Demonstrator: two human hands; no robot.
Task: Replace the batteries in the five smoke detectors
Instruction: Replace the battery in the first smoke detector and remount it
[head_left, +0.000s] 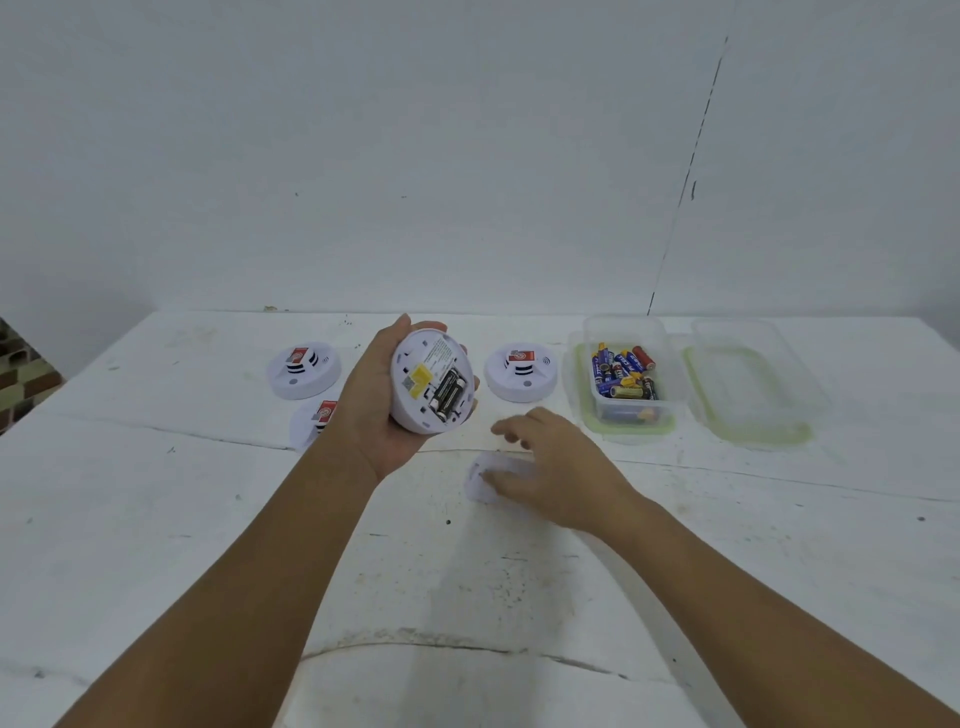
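Left hand (382, 415) cups upturned detector (434, 382) (batteries showing), above table.

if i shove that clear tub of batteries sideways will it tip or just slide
The clear tub will probably slide rather than tip: it looks low and wide, sitting flat on the table. The loose batteries piled inside likely make it fairly heavy for its size, and they may shift and rattle. Its thin plastic walls could flex if squeezed.

Bare workroom: scuffed white table (208, 519)
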